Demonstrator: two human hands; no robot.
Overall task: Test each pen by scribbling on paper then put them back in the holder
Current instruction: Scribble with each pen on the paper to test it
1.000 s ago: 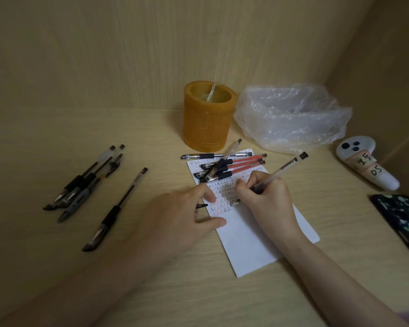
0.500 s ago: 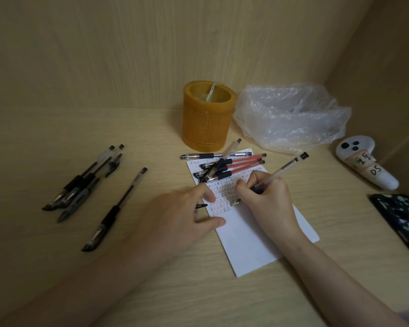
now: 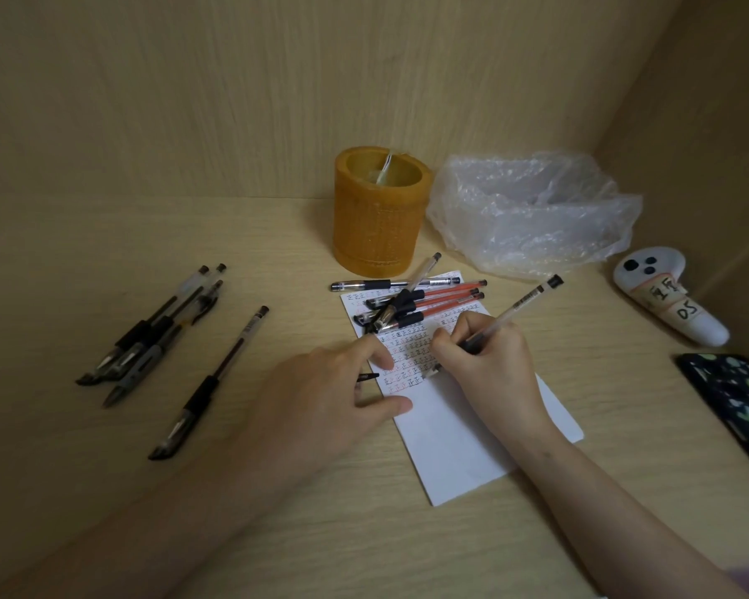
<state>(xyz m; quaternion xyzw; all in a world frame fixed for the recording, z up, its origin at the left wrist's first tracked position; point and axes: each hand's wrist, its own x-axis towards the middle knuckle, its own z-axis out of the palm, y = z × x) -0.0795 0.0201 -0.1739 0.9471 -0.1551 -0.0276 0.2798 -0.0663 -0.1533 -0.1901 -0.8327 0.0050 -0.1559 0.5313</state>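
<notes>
My right hand (image 3: 489, 365) grips a clear pen (image 3: 520, 303) with its tip down on the white paper (image 3: 450, 430), among rows of red and black marks. My left hand (image 3: 329, 399) rests flat on the paper's left edge with finger and thumb spread; a small black cap (image 3: 367, 376) shows beneath it. A pile of red and black pens (image 3: 420, 302) lies across the paper's far end. The orange holder (image 3: 379, 214) stands behind it with one pen inside. Several black pens (image 3: 161, 330) lie at the left, and one more black pen (image 3: 210, 382) lies apart.
A crumpled clear plastic bag (image 3: 532, 214) sits right of the holder. A white controller (image 3: 666, 296) with handwritten labels lies at the right wall. A dark patterned phone case (image 3: 740, 404) is at the right edge. Wooden walls close in behind and to the right.
Almost nothing has moved; the right hand keeps the pen on the same spot of the paper with only slight shifts.
</notes>
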